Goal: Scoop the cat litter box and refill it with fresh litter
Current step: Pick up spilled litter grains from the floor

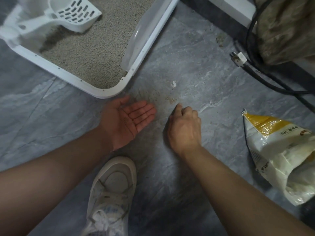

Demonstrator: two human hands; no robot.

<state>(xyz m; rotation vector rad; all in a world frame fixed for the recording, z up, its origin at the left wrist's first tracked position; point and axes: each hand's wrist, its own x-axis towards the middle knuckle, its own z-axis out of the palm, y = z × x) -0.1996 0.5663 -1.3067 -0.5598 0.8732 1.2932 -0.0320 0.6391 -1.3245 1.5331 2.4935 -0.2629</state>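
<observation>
The white litter box [68, 74] sits at the upper left, filled with beige litter [95, 53]. A white slotted scoop [68, 14] lies inside it, at the far side. Spilled litter grains [171, 99] dot the grey floor just off the box's near corner. My left hand [127, 120] lies palm up and open beside that corner, with a few grains on the palm. My right hand [185, 126] is palm down on the floor, fingers curled, its fingertips close to the spilled grains. A white and yellow litter bag [279, 155] lies open at the right.
My white sneaker [112, 193] stands on the grey marble-pattern floor [196, 57] between my arms. Black cables [259, 65] and a white plug [238, 58] run along the upper right, by a brown textured object [286, 26]. A small white scrap [173, 83] lies near the spill.
</observation>
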